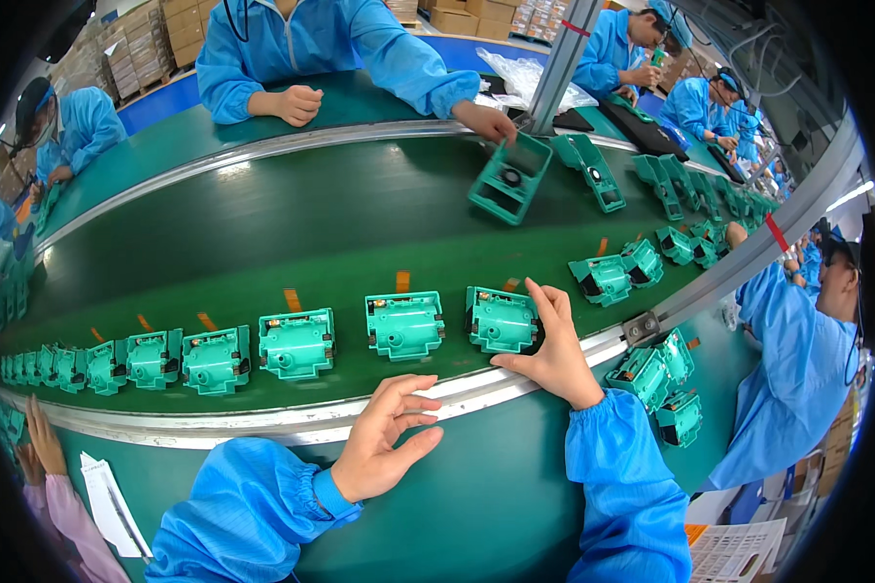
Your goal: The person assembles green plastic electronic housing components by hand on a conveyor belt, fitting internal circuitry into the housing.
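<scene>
My left hand [389, 442] hovers above the near metal rail, its fingers loosely bent and apart, holding nothing. Over the belt's near edge, my right hand [557, 345] is open, thumb and forefinger spread around the right side of a green plastic housing [501, 319]. Whether the fingers touch it is hard to tell. That housing lies on the belt, with a small orange strip behind it. To its left sits another green housing [404, 325], nearest to my left hand. More such housings [297, 345] form a row farther left.
The green conveyor belt [262, 219] runs between metal rails. Across it, a co-worker's hand [486, 121] holds a larger green casing [511, 180]. Loose green housings [651, 374] lie on my table at right. A metal post [739, 277] rises there. White papers [112, 505] lie at left.
</scene>
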Demonstrator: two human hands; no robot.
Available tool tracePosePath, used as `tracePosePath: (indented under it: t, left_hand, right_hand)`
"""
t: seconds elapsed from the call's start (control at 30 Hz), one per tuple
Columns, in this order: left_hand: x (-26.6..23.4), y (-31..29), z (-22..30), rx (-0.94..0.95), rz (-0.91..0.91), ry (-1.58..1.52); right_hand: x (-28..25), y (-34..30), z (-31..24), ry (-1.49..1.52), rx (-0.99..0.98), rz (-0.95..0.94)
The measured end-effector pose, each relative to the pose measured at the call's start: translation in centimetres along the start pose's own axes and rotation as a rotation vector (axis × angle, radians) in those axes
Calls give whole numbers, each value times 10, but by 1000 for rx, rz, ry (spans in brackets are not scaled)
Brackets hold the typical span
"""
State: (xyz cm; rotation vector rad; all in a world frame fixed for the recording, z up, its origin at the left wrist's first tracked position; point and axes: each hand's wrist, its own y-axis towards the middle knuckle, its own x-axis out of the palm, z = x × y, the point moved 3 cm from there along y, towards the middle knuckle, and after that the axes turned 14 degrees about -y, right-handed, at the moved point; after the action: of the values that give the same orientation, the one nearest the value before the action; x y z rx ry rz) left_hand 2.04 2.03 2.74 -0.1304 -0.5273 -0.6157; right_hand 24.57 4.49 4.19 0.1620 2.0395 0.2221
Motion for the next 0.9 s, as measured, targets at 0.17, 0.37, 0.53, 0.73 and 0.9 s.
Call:
tracePosePath:
  t: [0.17, 0.37, 0.53, 0.73, 0.9]
  left_hand:
    - [-2, -3, -1, -13, -6, -10]
    - [-4, -3, 1, 29, 16, -111]
    - [-10, -1, -3, 90, 6, -240]
    - [-14, 1, -3, 82, 22, -301]
    - [-15, 2, -6, 85, 122, -419]
  right_hand:
    - [0, -3, -7, 26, -38, 53]
    - [-6, -24, -47, -14, -331, 282]
    - [0, -37, -66, -4, -403, 250]
    - [10, -42, -68, 36, -447, 185]
    - [15, -43, -56, 766, -131, -58]
